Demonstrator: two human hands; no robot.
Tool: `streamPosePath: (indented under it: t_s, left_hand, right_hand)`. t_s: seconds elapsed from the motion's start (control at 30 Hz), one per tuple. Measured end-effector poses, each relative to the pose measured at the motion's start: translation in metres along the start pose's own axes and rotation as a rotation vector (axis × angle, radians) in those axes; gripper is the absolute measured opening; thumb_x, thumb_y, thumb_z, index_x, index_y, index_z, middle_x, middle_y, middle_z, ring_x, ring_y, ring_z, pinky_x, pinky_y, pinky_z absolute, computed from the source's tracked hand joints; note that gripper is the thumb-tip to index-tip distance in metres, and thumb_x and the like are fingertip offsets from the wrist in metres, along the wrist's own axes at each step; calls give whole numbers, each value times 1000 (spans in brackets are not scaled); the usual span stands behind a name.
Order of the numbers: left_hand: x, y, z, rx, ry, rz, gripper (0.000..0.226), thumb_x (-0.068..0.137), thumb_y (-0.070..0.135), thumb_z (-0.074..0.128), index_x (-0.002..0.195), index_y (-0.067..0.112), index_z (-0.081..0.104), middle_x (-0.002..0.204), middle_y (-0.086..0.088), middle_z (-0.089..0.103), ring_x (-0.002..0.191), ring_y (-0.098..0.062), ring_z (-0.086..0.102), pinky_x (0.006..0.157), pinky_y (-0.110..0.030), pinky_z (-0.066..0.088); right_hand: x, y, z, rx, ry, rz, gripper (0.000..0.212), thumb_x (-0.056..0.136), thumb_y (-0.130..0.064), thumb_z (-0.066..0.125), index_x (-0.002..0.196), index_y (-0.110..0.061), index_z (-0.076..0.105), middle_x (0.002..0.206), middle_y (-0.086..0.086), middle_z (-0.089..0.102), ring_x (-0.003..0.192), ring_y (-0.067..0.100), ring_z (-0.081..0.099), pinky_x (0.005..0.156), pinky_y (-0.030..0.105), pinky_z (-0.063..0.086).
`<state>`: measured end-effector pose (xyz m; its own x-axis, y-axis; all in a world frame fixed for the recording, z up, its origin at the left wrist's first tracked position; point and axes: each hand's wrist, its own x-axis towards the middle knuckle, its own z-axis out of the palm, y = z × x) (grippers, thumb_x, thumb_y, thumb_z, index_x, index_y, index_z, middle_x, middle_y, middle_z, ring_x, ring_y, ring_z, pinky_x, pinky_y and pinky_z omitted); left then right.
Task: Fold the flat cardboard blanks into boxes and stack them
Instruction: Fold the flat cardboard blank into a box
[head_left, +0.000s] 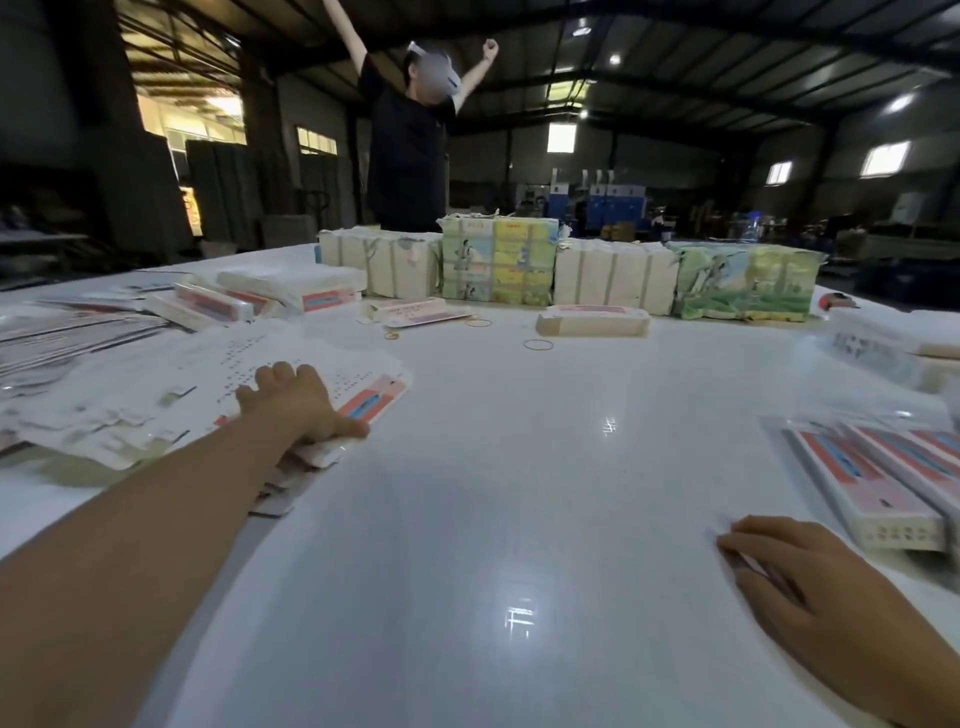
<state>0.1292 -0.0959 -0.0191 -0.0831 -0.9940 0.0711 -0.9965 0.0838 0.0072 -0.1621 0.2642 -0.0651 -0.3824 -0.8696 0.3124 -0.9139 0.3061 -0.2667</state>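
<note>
A loose pile of flat cardboard blanks (156, 400), white with small print and a pink-and-blue panel, lies at the left of the white table (519, 467). My left hand (296, 402) reaches onto the pile's near right corner, fingers on top and thumb at the edge of the top blanks. My right hand (800, 582) rests flat on the bare table at the lower right, holding nothing. Just beyond it lie folded boxes (883, 478) side by side, pink tops up.
Bound bundles of blanks (498, 267) stand in a row across the far side. More folded boxes (260, 299) lie at the far left, single boxes (592, 319) and rubber bands (537, 344) mid-table. A person (408, 150) stands behind with arms raised.
</note>
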Motion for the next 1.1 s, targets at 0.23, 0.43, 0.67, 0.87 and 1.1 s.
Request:
streamPosePath:
  t_s: [0.23,0.43,0.67,0.87,1.1]
  left_hand:
    - [20,-9,-11,-329,-43,-10,62,64,44,84,98,5,51,90,-10,57,81,-25,55,70,-33,46]
    - [7,8,-32,-270,82,-66,34,81,30,70,99,9,51,95,-13,59,92,-30,56,87,-40,47]
    - [-53,63,-75,-923,-13,300,5,84,10,68,87,13,64,90,-6,64,73,-17,60,59,-27,47]
    - [-148,111,-55,-981,-410,659,19,88,10,61,90,26,70,88,8,71,72,-12,71,59,-27,58]
    - [-199,124,-11,-790,-464,737,10,91,13,55,95,20,63,97,4,70,77,-14,71,67,-30,59]
  right_hand:
    - [-1,0,2,7,23,14,22,80,-8,71,100,-15,75,101,-9,63,98,16,56,87,31,38]
    - [-2,0,-1,1,5,-13,24,87,-20,64,110,-21,71,114,-10,60,107,8,50,93,22,32]
    - [2,4,4,54,29,-11,30,94,-27,55,123,-23,62,124,-9,57,114,11,51,92,16,32]
    - [6,6,-19,1336,162,530,23,95,-33,53,103,-16,65,81,12,69,60,23,62,51,33,49]
    - [-3,7,-22,1438,61,444,9,91,0,51,97,5,55,72,21,70,43,25,59,32,23,42]
